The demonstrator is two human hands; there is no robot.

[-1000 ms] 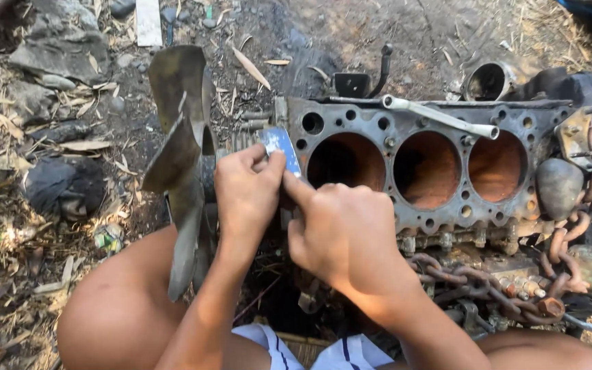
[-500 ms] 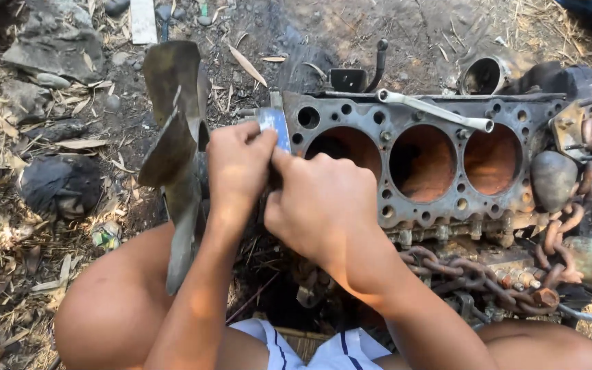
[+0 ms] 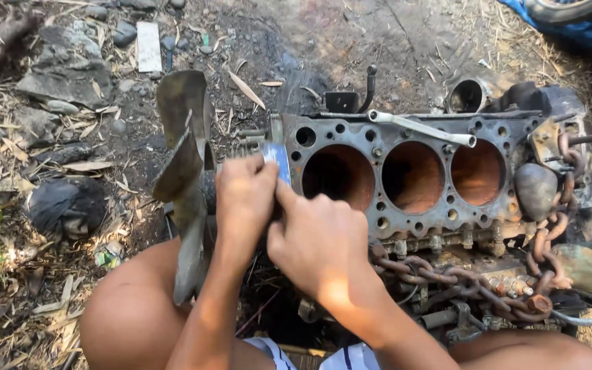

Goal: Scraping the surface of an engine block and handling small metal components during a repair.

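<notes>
A grimy grey cast-metal engine block with three rust-brown cylinder bores (image 3: 412,175) lies deck-up on the dirt, so its top face is open to work. A rusty heavy chain (image 3: 488,274) drapes its near side. Just left of the block stands a dull metal fan with bent blades (image 3: 183,178). At the block's left end, the right hand (image 3: 320,240) and left hand (image 3: 244,202) both pinch a small pale-blue flat blade (image 3: 277,161), pressed edge-down against the block's deck.

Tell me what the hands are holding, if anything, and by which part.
Both hands, left hand and right hand, pinch a small flat blue-grey blade by its lower end, against the engine block.
</notes>
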